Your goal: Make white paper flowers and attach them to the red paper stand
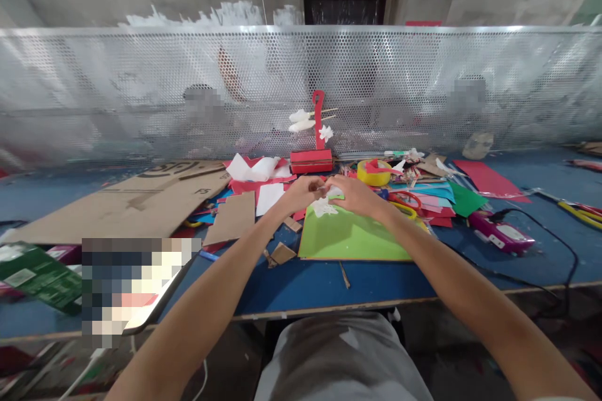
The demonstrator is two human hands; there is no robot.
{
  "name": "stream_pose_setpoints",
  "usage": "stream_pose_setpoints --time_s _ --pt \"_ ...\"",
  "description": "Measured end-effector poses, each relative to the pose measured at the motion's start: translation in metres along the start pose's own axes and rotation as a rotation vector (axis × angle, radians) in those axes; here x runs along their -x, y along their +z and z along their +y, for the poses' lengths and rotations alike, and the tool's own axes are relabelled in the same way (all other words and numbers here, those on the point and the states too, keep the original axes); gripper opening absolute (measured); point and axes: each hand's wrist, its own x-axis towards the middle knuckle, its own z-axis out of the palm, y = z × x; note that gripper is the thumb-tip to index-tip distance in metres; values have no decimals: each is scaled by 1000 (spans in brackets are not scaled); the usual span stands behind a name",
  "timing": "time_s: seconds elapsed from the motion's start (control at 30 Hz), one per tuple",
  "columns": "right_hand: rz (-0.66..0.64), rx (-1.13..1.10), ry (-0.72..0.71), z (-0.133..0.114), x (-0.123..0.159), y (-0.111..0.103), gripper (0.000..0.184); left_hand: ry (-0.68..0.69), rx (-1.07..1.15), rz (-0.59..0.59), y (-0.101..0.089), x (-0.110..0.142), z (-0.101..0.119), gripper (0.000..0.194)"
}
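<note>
Both hands meet over a sheet of lime-green paper [357,235] on the blue table. My left hand [301,194] has its fingers curled into a pinch; what lies between the fingertips is too small to make out. Close beside it, my right hand [360,197] is closed with its fingertips on a small white paper piece [335,191]. Just below the fingers, a jagged white paper cutout [324,207] rests on the green sheet. Behind the hands stands a red paper-covered block [311,161] with a hooked red strip [318,116] bearing white paper shapes on thin sticks.
Cardboard [126,197] covers the left side, near a blurred-out tablet-like screen [141,288]. Yellow tape [374,172], red-handled scissors [407,200] and coloured paper scraps lie right of centre. A purple device [503,235] with a black cable sits farther right. A perforated metal panel [263,94] borders the back.
</note>
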Motion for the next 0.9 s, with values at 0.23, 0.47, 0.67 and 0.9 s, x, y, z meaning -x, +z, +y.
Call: stream_pose_setpoints --time_s 0.23,0.47,0.67,0.9 --pt "68 -13 56 2 -2 1 11 -18 27 -8 -1 -2 -5 19" --pt "94 -11 34 3 -2 1 21 -76 188 -11 -2 -2 3 24" --pt "88 36 -15 6 -3 3 23 -110 238 -34 -4 0 11 26" --pt "123 1 19 4 -3 -2 20 -107 220 -9 -6 1 12 32"
